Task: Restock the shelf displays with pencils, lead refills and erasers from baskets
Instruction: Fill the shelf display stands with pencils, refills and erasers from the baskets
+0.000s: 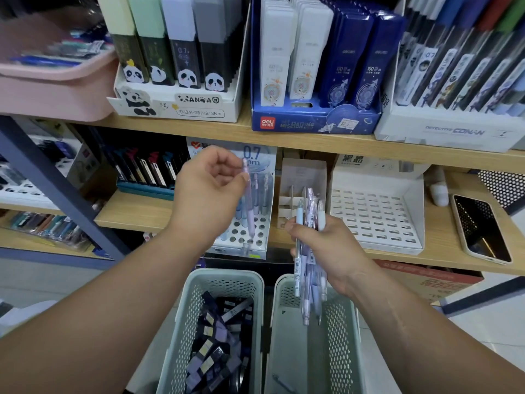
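Two hands are raised in front of the lower shelf, and each one holds something. Your left hand has its fingers curled in, and the thumb and fingertips pinch the top end of one lilac pencil. This pencil hangs almost upright, with its tip just over the holed display stand. A few pencils stand at the back of the stand, and many round holes at its front are open. Your right hand is closed around a bundle of pencils, which stand upright with caps above the fist and tips pointing down over the right basket. At the bottom of this basket lies one thin thing, too blurred to name. The left basket stands close beside it and holds many dark and purple lead refill boxes in a loose heap. The edge of the upper shelf board runs just above your left hand, so the room over the stand is low. The stand sits at the front edge of the lower shelf, above the baskets. To the right of your right hand, a white slotted tray and a phone lie on the same shelf.
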`<state>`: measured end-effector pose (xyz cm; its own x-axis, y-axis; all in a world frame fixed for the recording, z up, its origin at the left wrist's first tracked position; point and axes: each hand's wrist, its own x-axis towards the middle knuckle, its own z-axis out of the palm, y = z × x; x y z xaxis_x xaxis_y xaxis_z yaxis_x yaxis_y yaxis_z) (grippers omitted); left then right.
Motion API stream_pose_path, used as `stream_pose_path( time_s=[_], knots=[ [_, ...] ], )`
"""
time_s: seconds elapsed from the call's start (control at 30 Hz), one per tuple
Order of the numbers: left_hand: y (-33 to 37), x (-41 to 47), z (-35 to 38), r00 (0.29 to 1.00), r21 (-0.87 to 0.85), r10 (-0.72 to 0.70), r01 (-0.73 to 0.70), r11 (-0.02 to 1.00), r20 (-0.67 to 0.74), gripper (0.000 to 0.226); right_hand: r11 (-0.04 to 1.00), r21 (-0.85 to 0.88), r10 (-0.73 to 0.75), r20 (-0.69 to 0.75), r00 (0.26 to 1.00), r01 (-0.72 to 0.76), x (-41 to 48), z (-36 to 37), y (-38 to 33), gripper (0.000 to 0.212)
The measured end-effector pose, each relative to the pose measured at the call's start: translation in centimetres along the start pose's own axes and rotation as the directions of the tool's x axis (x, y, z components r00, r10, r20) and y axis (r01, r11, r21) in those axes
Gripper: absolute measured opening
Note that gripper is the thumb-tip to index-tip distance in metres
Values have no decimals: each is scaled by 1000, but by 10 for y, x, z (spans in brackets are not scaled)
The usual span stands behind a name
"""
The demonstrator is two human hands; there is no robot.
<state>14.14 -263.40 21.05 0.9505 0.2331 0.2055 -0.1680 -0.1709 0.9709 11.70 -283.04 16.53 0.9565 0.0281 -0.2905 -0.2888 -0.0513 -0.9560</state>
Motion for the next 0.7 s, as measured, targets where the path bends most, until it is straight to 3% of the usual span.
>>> stream_pose_path(
  time_s=[0.1, 0.37, 0.7],
  knots=[
    [-4, 0, 7, 996, 105, 64, -71, 992, 68, 41, 1000, -25, 1, -11, 1000, -2, 0, -3, 2, 7],
    [-14, -1, 18, 958, 340, 286, -273, 900, 11, 27, 1000, -8, -6, -8, 1000, 6, 2, -8, 4, 8],
    [-23, 3, 18, 943, 577, 332, -264, 773, -12, 12, 1000, 23, -3, 3, 1000, 3, 2, -13, 1, 18]
  ],
)
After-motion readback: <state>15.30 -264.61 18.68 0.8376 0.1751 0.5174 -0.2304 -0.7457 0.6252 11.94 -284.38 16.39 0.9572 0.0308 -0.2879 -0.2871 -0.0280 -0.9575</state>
